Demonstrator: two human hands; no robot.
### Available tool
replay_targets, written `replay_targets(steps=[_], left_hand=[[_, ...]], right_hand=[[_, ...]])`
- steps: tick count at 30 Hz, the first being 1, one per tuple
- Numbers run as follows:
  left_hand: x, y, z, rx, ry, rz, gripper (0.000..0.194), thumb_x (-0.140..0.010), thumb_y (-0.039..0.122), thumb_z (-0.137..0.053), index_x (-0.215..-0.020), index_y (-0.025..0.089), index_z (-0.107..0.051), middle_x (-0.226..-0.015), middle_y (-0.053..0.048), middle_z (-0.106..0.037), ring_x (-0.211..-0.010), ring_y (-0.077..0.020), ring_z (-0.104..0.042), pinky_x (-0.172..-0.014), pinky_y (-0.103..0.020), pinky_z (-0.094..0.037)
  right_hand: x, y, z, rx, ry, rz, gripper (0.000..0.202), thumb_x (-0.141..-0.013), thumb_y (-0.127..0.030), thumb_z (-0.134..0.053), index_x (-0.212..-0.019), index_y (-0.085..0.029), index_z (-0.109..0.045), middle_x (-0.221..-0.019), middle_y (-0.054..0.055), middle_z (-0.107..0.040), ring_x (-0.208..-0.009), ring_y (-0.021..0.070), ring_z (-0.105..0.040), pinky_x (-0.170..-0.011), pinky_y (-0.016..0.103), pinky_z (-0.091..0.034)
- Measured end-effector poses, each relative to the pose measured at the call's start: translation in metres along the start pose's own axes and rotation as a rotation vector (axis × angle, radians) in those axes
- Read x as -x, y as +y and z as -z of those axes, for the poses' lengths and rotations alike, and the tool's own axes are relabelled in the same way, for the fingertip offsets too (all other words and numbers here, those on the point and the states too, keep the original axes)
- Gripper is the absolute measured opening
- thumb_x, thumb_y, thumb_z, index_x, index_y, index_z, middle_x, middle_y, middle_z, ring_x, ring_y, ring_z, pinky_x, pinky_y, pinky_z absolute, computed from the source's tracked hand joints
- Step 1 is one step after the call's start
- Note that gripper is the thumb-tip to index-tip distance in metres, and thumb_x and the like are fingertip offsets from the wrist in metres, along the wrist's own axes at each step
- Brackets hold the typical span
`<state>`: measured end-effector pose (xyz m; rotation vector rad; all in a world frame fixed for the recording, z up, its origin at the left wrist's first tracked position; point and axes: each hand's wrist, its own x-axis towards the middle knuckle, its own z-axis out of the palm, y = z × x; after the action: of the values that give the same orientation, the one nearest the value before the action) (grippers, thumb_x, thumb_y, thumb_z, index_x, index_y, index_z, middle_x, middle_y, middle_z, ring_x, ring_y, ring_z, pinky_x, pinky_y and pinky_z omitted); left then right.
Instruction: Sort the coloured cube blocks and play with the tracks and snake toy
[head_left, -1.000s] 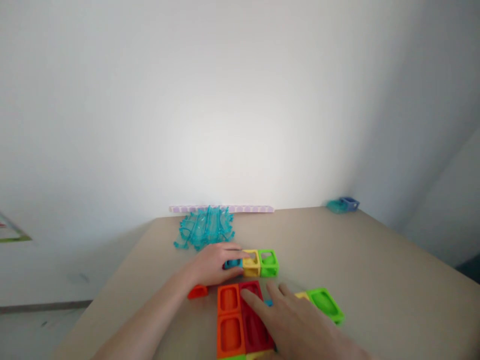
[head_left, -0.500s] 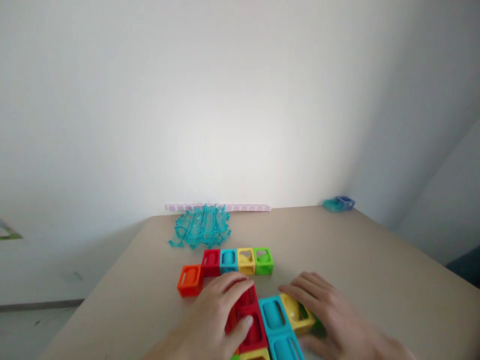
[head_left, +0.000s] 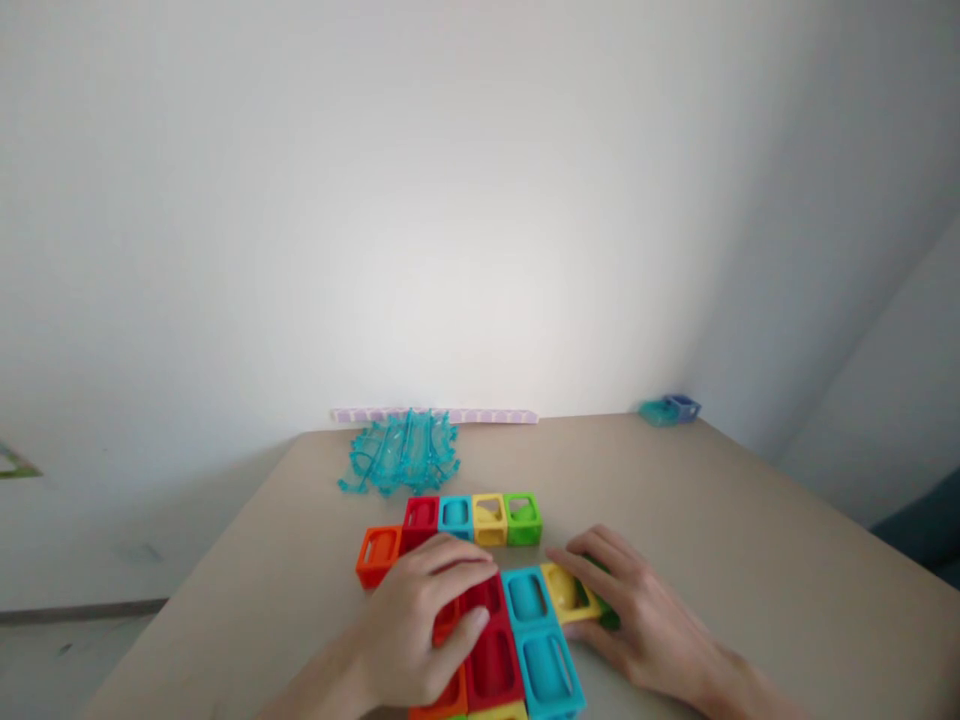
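Observation:
Fingers of my left hand (head_left: 420, 628) curl over the red blocks (head_left: 495, 668) and orange blocks (head_left: 442, 698) of a joined group, hiding part of them. Along the red ones lie two blue blocks (head_left: 546, 670). My right hand (head_left: 637, 615) grips a yellow block (head_left: 586, 610) between thumb and fingers; it touches the upper blue block. A green block (head_left: 610, 620) beyond the yellow one is mostly covered by that hand. Another yellow edge (head_left: 499, 712) shows at the bottom of the group.
Behind my hands stands a row of red (head_left: 421, 516), blue (head_left: 456, 513), yellow (head_left: 490, 516) and green (head_left: 523, 516) blocks, an orange block (head_left: 379, 550) at its left. Farther back lie clear teal track pieces (head_left: 405, 452), a purple strip (head_left: 495, 416) and a purple-blue piece (head_left: 682, 407).
My right hand has moved left and slightly away from me with the yellow block. The joined group has turned a little and shifted away from me under my left hand.

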<state>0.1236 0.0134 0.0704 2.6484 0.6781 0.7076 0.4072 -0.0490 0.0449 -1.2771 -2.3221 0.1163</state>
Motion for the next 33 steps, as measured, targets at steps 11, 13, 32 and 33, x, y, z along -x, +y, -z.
replay_targets(steps=[11, 13, 32, 33], left_hand=[[0.015, -0.087, 0.017, -0.126, -0.022, 0.134, 0.059, -0.083, 0.032, -0.061, -0.139, 0.029, -0.043, -0.142, -0.008, -0.044, -0.127, -0.0253, -0.046, -0.108, -0.042, -0.039], [0.014, -0.091, 0.011, -0.102, -0.003, 0.159, 0.061, -0.080, 0.034, -0.065, -0.138, 0.029, -0.045, -0.140, -0.008, -0.046, -0.125, -0.0246, -0.048, -0.108, -0.041, -0.039], [0.002, -0.034, 0.006, 0.079, 0.150, -0.220, 0.038, -0.087, 0.022, -0.051, -0.125, 0.019, -0.056, -0.119, -0.012, -0.061, -0.113, -0.0222, -0.056, -0.100, -0.039, -0.045], [0.001, -0.025, 0.004, 0.109, 0.053, -0.261, 0.043, -0.084, 0.025, -0.055, -0.127, 0.020, -0.056, -0.121, -0.011, -0.061, -0.115, -0.0235, -0.055, -0.102, -0.040, -0.044]], right_hand=[[-0.001, 0.003, 0.008, -0.100, -0.012, 0.038, 0.044, -0.083, -0.029, -0.057, -0.124, -0.017, -0.051, -0.109, 0.015, -0.055, -0.099, 0.0261, -0.055, -0.088, 0.041, -0.048], [-0.002, 0.005, 0.006, -0.105, -0.013, 0.037, 0.042, -0.083, -0.027, -0.057, -0.123, -0.017, -0.052, -0.107, 0.014, -0.057, -0.097, 0.0255, -0.056, -0.088, 0.042, -0.047], [0.003, 0.018, -0.007, -0.114, 0.011, 0.033, 0.049, -0.087, -0.037, -0.061, -0.130, -0.018, -0.049, -0.116, 0.015, -0.058, -0.107, 0.0264, -0.054, -0.096, 0.043, -0.044], [0.003, 0.018, -0.008, -0.108, 0.017, 0.037, 0.049, -0.087, -0.038, -0.060, -0.130, -0.018, -0.049, -0.116, 0.015, -0.058, -0.107, 0.0264, -0.054, -0.096, 0.043, -0.044]])
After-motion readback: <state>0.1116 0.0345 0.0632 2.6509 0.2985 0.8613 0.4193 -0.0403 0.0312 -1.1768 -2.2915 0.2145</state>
